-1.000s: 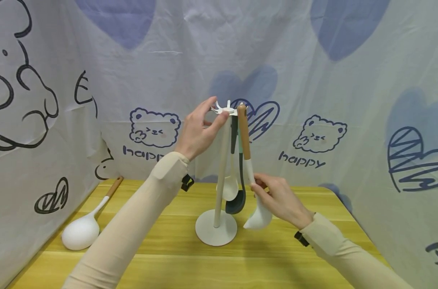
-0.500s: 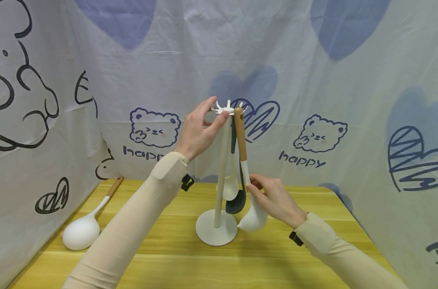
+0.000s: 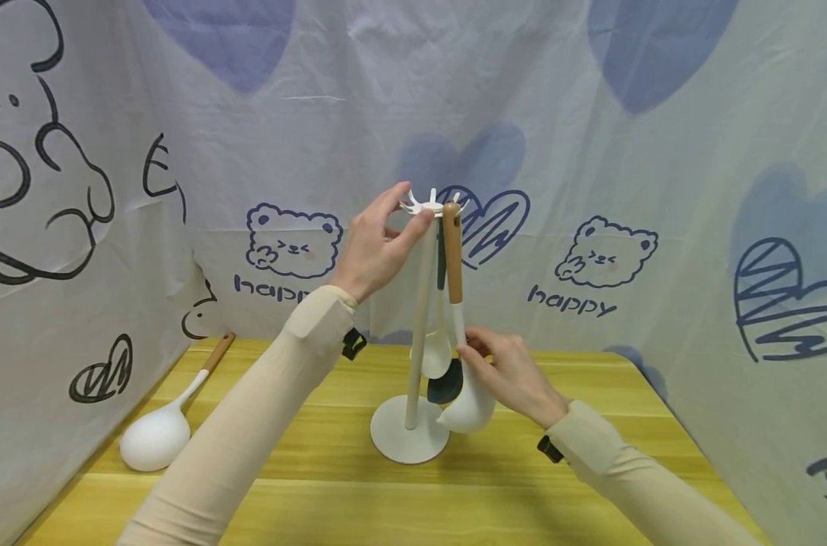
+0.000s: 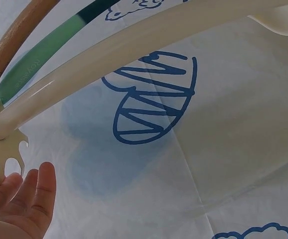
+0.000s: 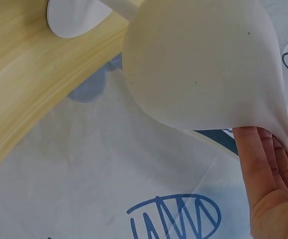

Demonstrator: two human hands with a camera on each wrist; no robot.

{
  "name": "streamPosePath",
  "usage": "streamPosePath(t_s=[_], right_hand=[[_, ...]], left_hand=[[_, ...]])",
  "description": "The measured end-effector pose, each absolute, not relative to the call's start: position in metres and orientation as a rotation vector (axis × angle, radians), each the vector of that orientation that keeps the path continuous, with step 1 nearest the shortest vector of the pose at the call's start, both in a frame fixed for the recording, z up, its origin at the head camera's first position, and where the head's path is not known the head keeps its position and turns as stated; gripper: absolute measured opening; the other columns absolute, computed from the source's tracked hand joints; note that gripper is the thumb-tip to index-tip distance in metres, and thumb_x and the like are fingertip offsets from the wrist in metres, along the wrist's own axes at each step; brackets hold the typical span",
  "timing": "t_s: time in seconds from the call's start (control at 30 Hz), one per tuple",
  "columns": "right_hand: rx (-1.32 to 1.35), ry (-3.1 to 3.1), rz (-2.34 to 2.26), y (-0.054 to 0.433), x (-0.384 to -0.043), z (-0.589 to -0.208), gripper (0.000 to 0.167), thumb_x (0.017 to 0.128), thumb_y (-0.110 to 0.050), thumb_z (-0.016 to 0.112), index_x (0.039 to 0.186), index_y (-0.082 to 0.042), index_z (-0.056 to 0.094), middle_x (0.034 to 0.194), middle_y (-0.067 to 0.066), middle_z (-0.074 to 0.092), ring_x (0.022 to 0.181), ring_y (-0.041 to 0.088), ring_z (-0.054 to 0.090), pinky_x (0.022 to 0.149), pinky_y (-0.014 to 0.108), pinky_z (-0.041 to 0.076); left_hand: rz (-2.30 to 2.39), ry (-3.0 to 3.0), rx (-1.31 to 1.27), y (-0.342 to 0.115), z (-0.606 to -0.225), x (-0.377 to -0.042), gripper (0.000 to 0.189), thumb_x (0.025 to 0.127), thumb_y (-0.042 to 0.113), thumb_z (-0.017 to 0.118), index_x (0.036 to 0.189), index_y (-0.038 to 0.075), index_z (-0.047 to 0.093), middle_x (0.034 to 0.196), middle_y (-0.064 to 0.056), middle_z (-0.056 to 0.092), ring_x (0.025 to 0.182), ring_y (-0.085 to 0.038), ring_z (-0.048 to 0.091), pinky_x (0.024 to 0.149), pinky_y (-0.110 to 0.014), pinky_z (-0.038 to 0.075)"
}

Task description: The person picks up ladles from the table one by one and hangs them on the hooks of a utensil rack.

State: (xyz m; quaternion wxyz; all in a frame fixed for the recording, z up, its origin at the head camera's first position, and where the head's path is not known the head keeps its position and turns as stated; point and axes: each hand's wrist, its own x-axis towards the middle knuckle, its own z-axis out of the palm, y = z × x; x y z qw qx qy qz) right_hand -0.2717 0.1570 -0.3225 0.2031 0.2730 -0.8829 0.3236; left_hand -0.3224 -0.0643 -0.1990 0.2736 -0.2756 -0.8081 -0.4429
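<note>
A utensil stand (image 3: 419,334) with a hooked top and round base stands mid-table. My left hand (image 3: 375,254) pinches the left side of its hooked top; in the left wrist view its fingers lie against the hook ring (image 4: 7,144). With thumb and fingers, my right hand (image 3: 512,375) pinches the white neck of a ladle (image 3: 473,406) with a wooden handle. That handle rises upright to the stand's right side, its top level with the hooks. Whether it is hooked I cannot tell. The ladle's white bowl (image 5: 204,64) fills much of the right wrist view.
A cream spoon (image 3: 437,356) and a dark ladle (image 3: 446,383) with a green handle (image 4: 37,59) hang from the stand, partly hidden by the held ladle. Another white ladle-like utensil (image 3: 155,438) lies at the table's left edge. Printed cloth (image 3: 400,91) encloses the table (image 3: 331,508).
My right hand has moved slightly left with the ladle, bringing the handle closer to the stand and more upright. Its bowl covers more of the dark ladle. My left hand stays put.
</note>
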Motion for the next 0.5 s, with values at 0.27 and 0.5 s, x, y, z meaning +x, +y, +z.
streamPosePath(t_s=[0.27,0.5], right_hand=[[0.778,-2.441,0.932,0.1513,-0.2765,-0.3257,0.023,0.098,-0.016,0.061,0.115,-0.003,0.067,0.098,0.009,0.074,0.085,0.017,0.07,0.073,0.03,0.062],[0.752,-2.454,0.945,0.1487,-0.2796,-0.3264,0.024,0.097,-0.02,0.062,0.114,-0.004,0.068,0.098,0.008,0.074,0.084,0.018,0.071,0.071,0.03,0.062]], left_hand=[[-1.189,-2.175,-0.746,-0.0642,-0.199,-0.3219,0.06,0.099,0.044,0.053,0.151,0.017,0.038,0.157,-0.003,0.038,0.107,-0.027,0.067,0.082,-0.033,0.06],[-1.188,-2.186,-0.737,-0.065,-0.1982,-0.3205,0.061,0.099,0.045,0.053,0.152,0.018,0.037,0.157,-0.003,0.037,0.103,-0.028,0.069,0.081,-0.034,0.06]])
